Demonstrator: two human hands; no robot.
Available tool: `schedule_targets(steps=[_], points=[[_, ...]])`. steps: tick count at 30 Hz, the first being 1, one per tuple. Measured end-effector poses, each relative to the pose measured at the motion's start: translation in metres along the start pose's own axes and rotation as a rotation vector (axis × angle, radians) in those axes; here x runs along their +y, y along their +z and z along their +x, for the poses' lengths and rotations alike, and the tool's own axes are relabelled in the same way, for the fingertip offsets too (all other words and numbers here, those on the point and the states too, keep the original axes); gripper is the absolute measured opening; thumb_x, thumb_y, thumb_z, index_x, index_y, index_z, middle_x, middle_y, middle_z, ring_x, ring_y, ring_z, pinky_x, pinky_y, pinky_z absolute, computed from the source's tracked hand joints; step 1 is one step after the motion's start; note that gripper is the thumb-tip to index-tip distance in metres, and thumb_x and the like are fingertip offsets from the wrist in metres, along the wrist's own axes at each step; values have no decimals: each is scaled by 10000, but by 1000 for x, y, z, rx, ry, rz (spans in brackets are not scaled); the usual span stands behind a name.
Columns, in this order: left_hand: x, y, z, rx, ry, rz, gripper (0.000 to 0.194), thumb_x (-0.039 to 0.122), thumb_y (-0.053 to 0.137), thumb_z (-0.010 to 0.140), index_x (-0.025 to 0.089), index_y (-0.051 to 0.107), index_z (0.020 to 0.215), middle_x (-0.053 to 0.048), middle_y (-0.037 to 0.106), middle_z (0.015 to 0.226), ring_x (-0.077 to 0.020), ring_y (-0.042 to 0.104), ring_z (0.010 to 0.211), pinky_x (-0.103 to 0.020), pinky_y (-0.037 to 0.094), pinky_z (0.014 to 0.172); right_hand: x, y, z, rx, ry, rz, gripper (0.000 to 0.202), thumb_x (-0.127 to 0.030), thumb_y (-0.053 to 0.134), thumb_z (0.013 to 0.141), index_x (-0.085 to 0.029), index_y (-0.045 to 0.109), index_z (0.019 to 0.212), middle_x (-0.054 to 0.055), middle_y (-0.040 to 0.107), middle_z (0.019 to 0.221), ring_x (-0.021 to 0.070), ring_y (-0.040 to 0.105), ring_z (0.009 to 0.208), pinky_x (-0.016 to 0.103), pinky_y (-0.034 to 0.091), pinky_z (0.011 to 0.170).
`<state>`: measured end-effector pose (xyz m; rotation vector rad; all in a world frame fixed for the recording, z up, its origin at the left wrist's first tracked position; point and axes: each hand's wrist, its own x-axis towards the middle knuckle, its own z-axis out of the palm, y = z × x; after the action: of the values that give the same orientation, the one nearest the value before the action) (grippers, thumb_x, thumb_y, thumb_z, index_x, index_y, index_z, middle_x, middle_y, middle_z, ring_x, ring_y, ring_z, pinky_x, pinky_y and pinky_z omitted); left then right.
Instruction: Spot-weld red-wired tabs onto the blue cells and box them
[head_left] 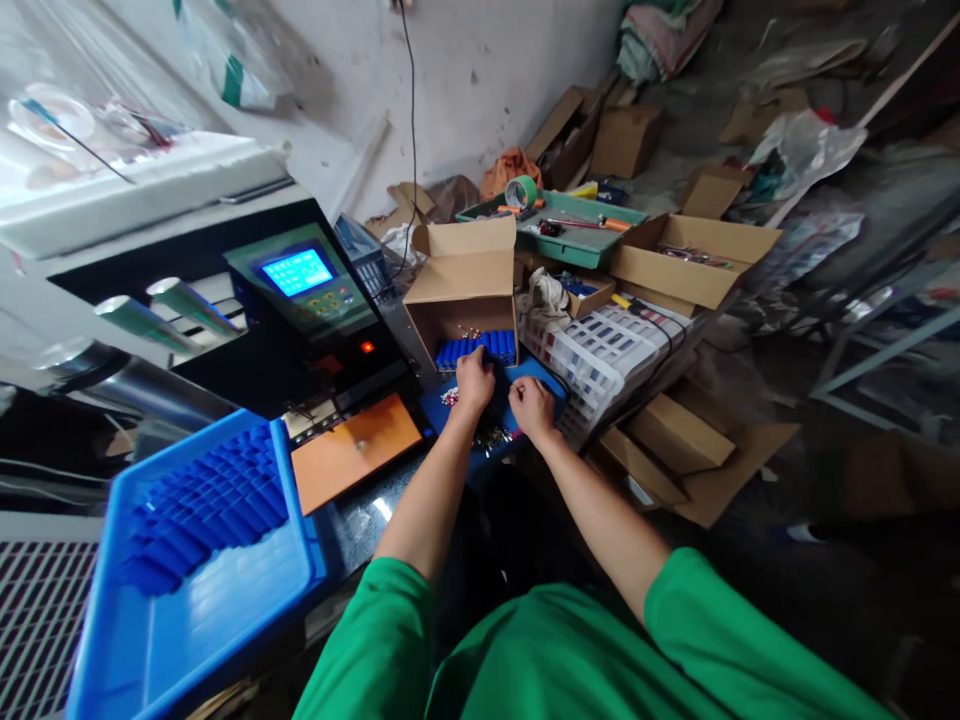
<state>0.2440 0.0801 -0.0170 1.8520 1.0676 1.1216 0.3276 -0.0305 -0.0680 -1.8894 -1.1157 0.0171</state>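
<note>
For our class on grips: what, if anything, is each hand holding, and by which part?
It cannot be told. The left hand is at the blue cylinders in the cardboard box, the right hand curled nearby; no gripped part shows.

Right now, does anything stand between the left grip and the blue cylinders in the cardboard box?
Nothing visible does. The left grip is at the near edge of the blue cylinders, contact unclear. The cardboard box opens toward it, flap raised; the right grip is off to one side.
</note>
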Motion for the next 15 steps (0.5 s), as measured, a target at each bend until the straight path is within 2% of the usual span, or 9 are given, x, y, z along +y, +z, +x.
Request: schedule_targets(steps=[3, 6, 9, 12, 15], points=[[0, -2, 4, -15, -85, -84, 355, 51, 734, 650, 185, 752, 978, -128, 748, 1074, -325, 610, 1186, -509, 370, 1161, 1, 1, 0, 5, 8, -14, 164, -230, 510, 906, -183, 667, 897, 101, 722, 909, 213, 635, 819, 302, 432, 752], [7, -12, 9, -38, -167, -262, 353, -10, 726, 630, 174, 755, 931, -116, 747, 1069, -285, 646, 1141, -475, 390, 1154, 3, 0, 1, -1, 6, -23, 169, -229, 505, 906, -183, 668, 901, 105, 725, 920, 215, 638, 828, 305, 432, 764], [24, -34, 7, 74, -200, -413, 331, -8, 727, 664, 166, 752, 945, -96, 746, 1048, -243, 668, 1080, -428, 436, 1117, 5, -1, 2, -9, 6, -35, 173, -230, 502, 902, -182, 668, 906, 108, 725, 921, 220, 640, 842, 308, 433, 777], [41, -72, -18, 116, -131, -429, 291, 95, 756, 736, 170, 748, 1017, -86, 745, 1065, -210, 683, 1039, -360, 507, 1032, 6, -2, 2, -8, 9, -43, 175, -240, 503, 902, -181, 668, 903, 110, 727, 924, 222, 645, 849, 309, 435, 780], [43, -113, -74, 182, -88, -375, 321, 257, 777, 777, 202, 741, 1091, -79, 749, 1064, -217, 701, 1016, -337, 565, 933, 5, -3, 2, -17, 10, -43, 170, -261, 523, 900, -180, 673, 898, 112, 732, 927, 221, 651, 845, 306, 439, 769]])
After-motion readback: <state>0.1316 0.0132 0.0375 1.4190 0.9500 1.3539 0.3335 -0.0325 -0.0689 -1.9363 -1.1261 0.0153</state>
